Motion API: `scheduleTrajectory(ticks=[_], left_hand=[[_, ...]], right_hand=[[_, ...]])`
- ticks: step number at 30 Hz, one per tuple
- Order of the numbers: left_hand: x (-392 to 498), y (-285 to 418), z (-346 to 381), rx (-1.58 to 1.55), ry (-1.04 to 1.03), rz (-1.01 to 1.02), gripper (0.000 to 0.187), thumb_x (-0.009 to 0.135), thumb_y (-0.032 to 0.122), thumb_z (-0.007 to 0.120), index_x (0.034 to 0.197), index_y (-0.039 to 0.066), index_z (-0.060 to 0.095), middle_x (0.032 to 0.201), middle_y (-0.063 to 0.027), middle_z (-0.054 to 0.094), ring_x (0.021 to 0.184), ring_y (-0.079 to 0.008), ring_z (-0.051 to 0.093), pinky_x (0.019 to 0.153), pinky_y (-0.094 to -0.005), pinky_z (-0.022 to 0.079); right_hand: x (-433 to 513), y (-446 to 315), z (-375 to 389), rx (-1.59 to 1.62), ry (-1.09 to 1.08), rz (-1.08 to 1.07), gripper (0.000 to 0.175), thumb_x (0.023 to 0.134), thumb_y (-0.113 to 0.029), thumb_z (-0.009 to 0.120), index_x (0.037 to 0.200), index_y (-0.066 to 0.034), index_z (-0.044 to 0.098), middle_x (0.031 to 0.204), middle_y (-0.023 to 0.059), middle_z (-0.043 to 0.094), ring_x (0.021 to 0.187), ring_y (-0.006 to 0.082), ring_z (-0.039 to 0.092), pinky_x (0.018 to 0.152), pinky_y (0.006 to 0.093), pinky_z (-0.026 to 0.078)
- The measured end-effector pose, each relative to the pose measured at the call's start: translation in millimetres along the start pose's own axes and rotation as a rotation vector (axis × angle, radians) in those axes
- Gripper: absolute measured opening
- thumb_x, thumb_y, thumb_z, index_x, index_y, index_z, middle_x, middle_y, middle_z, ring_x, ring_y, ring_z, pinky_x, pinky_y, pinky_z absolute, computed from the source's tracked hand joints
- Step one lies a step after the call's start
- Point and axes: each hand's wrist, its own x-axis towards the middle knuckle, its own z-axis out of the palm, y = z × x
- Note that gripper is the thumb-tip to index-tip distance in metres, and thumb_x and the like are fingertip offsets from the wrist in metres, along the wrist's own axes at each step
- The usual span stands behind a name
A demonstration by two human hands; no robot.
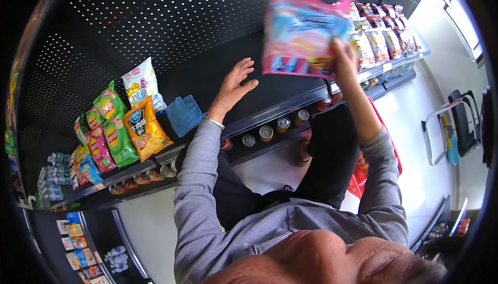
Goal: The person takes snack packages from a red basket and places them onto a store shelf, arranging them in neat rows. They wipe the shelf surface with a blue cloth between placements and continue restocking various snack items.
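Observation:
A pink and light blue snack bag (305, 31), slightly blurred, is gripped at its lower right side by my right hand (345, 60). It is raised above the black shelf (249, 62), in front of the perforated back panel. My left hand (235, 87) is over the shelf with fingers apart and nothing in it. A folded blue cloth (183, 115) lies on the shelf to the left of that hand. Beside the cloth stand an orange chip bag (147, 130) and a white snack bag (143, 83).
Green chip bags (120, 142) and a magenta one (100, 147) stand further left. White snack bags (377, 44) line the shelf's right end. Several cans (266, 133) sit on the lower shelf by my knees. A red basket (356, 182) is at my right, with a folding chair (461, 120) beyond.

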Motion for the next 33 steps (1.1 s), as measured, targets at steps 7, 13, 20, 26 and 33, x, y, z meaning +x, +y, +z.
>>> scheduleTrajectory(ticks=[7,13,20,26,33], left_hand=[[2,-2,0,-0.064,0.297,-0.089,0.060,0.084,0.018,0.078,0.131,-0.001,0.046,0.128,-0.0104,0.055,0.116,-0.0180,0.054,0.103,-0.0318,0.042],[1,-35,5,-0.291,0.364,-0.100,0.045,0.089,0.008,0.071,0.128,-0.001,0.050,0.122,-0.0072,0.059,0.111,-0.0153,0.057,0.099,-0.0315,0.044],[55,-46,20,-0.321,0.424,-0.022,0.042,0.090,0.005,0.068,0.127,-0.002,0.050,0.122,-0.0075,0.058,0.112,-0.0163,0.055,0.101,-0.0332,0.041],[122,-79,10,-0.208,0.544,0.061,0.037,0.090,0.005,0.067,0.124,-0.003,0.052,0.120,-0.0084,0.059,0.108,-0.0162,0.057,0.098,-0.0332,0.043],[127,-118,-7,0.180,0.547,-0.009,0.039,0.094,0.013,0.061,0.127,-0.005,0.048,0.120,-0.0097,0.058,0.107,-0.0167,0.056,0.096,-0.0311,0.044]], right_hand=[[12,58,87,-0.085,-0.346,0.038,0.064,0.091,-0.047,0.067,0.122,0.0072,0.053,0.108,0.0145,0.066,0.096,0.0184,0.066,0.083,0.0309,0.055],[30,78,94,-0.477,-0.304,-0.133,0.079,0.092,-0.062,0.055,0.128,0.0079,0.050,0.105,0.0277,0.066,0.101,0.0338,0.067,0.085,0.0391,0.053],[48,83,87,-0.759,-0.191,-0.330,0.085,0.082,-0.037,0.072,0.144,0.0025,0.030,0.132,0.0280,0.052,0.118,0.0421,0.054,0.096,0.0479,0.047],[31,72,86,-0.980,-0.265,-0.275,0.091,0.080,-0.028,0.075,0.149,-0.0010,0.023,0.145,0.0327,0.034,0.127,0.0473,0.046,0.105,0.0491,0.041],[27,68,83,-1.041,-0.484,-0.119,0.085,0.080,-0.030,0.076,0.147,-0.0043,0.031,0.148,0.0322,0.029,0.127,0.0455,0.049,0.104,0.0493,0.043]])
